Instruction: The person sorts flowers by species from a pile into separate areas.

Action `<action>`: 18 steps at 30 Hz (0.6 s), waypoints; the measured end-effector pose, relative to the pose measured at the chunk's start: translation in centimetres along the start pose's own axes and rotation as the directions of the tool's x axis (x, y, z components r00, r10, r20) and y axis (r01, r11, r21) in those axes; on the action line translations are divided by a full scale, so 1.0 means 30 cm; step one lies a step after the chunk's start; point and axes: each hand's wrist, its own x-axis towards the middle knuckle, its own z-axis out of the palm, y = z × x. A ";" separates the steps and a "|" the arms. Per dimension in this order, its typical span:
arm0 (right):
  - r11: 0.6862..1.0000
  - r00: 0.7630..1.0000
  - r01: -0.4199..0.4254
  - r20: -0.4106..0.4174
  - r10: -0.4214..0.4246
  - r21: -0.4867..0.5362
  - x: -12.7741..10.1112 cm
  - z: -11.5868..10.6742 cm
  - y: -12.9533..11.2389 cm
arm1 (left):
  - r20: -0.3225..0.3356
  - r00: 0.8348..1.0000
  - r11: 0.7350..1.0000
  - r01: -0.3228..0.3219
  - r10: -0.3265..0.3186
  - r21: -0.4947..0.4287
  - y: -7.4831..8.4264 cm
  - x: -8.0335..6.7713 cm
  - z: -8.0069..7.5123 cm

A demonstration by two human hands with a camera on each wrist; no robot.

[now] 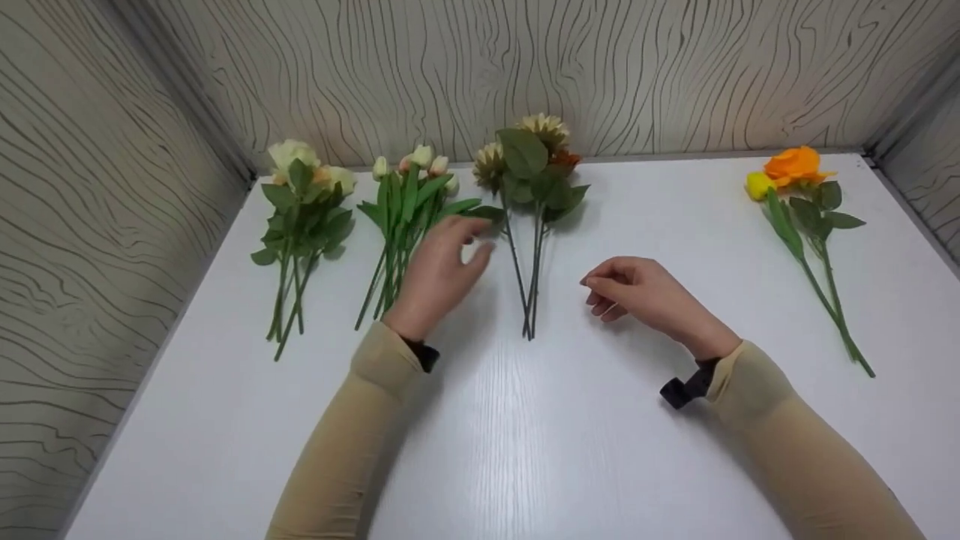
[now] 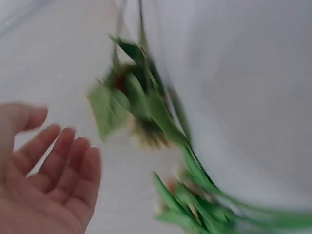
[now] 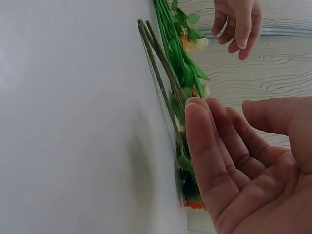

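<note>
My left hand point(image 1: 441, 274) hovers over the table beside the tulips, thumb and fingers apart with nothing between them. Under and behind it lies a bunch of pale tulips point(image 1: 409, 195) with green stems. Just right of that hand are stems of a bunch of cream and rust-orange flowers point(image 1: 534, 172) with broad dark leaves. My right hand point(image 1: 637, 292) is held above the table to the right of those stems, fingers loosely bent and empty. In the right wrist view its palm and fingers point(image 3: 202, 141) hold nothing.
At the far left lies a bunch of cream roses point(image 1: 300, 202). On the right, an orange flower point(image 1: 795, 166) and a yellow tulip point(image 1: 759, 185) lie with crossed stems. Wood-patterned panels point(image 1: 420, 67) stand behind and beside the white table point(image 1: 525, 450).
</note>
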 end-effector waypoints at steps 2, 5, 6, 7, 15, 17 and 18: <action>0.999 1.000 -0.018 -0.024 0.017 -0.035 0.009 -0.018 0.014 | 0.086 0.991 0.990 -0.113 0.106 0.083 0.055 -0.012 0.044; 0.995 0.997 -0.054 -0.063 0.049 -0.088 0.017 -0.052 0.034 | 0.192 0.961 0.948 -0.240 0.201 0.207 0.126 -0.018 0.096; 0.993 0.996 -0.065 -0.075 0.057 -0.100 0.018 -0.065 0.041 | 0.216 0.951 0.932 -0.272 0.222 0.239 0.148 -0.020 0.110; 0.991 0.994 -0.077 -0.087 0.068 -0.111 0.018 -0.078 0.047 | 0.236 0.942 0.918 -0.298 0.238 0.261 0.167 -0.024 0.124; 0.952 0.973 -0.164 -0.204 0.112 -0.259 -0.025 -0.252 0.100 | 0.371 0.872 0.846 -0.439 0.320 0.303 0.291 -0.079 0.213; 0.934 0.960 -0.202 -0.249 0.129 -0.294 -0.043 -0.326 0.118 | 0.394 0.853 0.828 -0.473 0.343 0.302 0.311 -0.094 0.232; 0.924 0.951 -0.229 -0.271 0.146 -0.306 -0.055 -0.366 0.129 | 0.404 0.843 0.820 -0.488 0.354 0.299 0.319 -0.101 0.241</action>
